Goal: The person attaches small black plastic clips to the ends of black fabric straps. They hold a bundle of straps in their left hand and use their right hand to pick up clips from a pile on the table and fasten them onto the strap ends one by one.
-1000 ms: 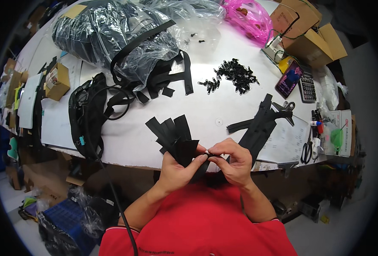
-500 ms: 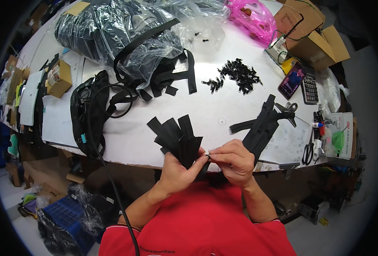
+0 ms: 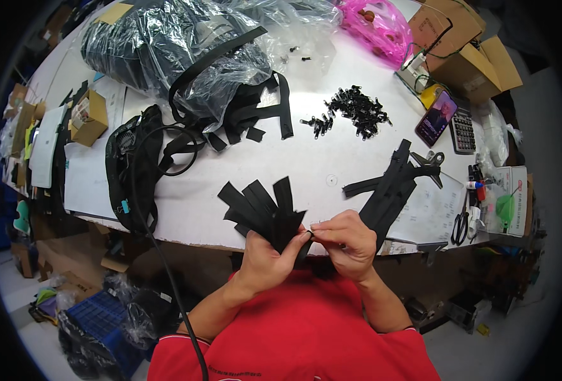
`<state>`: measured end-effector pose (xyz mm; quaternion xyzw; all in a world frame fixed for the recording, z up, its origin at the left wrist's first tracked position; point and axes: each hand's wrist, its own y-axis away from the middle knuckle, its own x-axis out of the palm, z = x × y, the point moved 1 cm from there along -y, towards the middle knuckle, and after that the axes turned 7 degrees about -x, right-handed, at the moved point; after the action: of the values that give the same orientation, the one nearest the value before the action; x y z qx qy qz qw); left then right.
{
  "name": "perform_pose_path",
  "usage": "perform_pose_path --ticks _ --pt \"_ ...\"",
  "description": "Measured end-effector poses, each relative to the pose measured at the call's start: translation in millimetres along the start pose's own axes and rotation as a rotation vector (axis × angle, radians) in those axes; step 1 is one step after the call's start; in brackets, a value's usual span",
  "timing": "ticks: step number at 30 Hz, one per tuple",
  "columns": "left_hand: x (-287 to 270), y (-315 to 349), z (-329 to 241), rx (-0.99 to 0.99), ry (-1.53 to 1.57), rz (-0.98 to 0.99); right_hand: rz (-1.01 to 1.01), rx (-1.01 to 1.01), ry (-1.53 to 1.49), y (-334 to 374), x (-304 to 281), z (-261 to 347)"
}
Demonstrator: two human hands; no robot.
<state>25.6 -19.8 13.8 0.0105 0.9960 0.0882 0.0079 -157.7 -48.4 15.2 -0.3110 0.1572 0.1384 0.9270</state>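
A fanned bunch of black zipper tapes [image 3: 262, 206] is gripped in my left hand [image 3: 265, 260], their loose ends spreading up and away over the table edge. My right hand [image 3: 347, 244] pinches a tiny dark piece against the end of one tape, right at my left thumb tip. Fingers hide most of that piece, which looks like a zipper slider. Farther off on the white table lies a heap of black zipper sliders [image 3: 360, 113]. Just beyond my right hand, more black zipper tapes [image 3: 386, 193] lie crossed over each other.
A large plastic-wrapped bundle [image 3: 167, 57] fills the far left, beside loose black strips [image 3: 249, 117]. A black cable [image 3: 160, 254] runs down past my left arm. On the right are a phone [image 3: 436, 119], a calculator [image 3: 462, 132], a metal clip [image 3: 430, 166], scissors [image 3: 460, 227] and cardboard boxes [image 3: 471, 70].
The bunch of zipper tapes has shifted slightly in my left hand, its ends a little lower. My fingers stay pinched together at the same spot. The phone's picture differs.
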Motion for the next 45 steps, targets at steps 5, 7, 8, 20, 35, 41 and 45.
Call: perform_pose_path --ticks 5,7,8,20,35,41,45 --pt "-0.2 0.4 -3.5 -0.027 0.083 0.009 -0.202 0.335 -0.491 13.8 15.3 3.7" --pt "-0.9 1.4 -3.0 -0.013 0.069 0.021 -0.242 0.419 -0.606 17.4 18.3 3.0" --pt "-1.2 1.4 -2.8 -0.006 0.061 0.027 -0.256 0.451 -0.631 18.5 19.1 2.9" --pt "2.1 3.5 -0.3 -0.021 0.081 0.020 -0.261 0.443 -0.748 33.7 22.2 -4.8" --pt "10.3 6.9 -4.9 0.012 0.022 -0.011 -0.476 0.673 -1.097 49.1 29.3 -2.0" --pt "10.1 7.6 -1.7 0.023 0.010 -0.003 -0.339 0.378 -0.547 40.0 20.5 -2.2" --pt "10.0 7.0 -2.9 0.055 -0.022 -0.013 -0.256 0.238 -0.210 28.3 12.1 4.2"
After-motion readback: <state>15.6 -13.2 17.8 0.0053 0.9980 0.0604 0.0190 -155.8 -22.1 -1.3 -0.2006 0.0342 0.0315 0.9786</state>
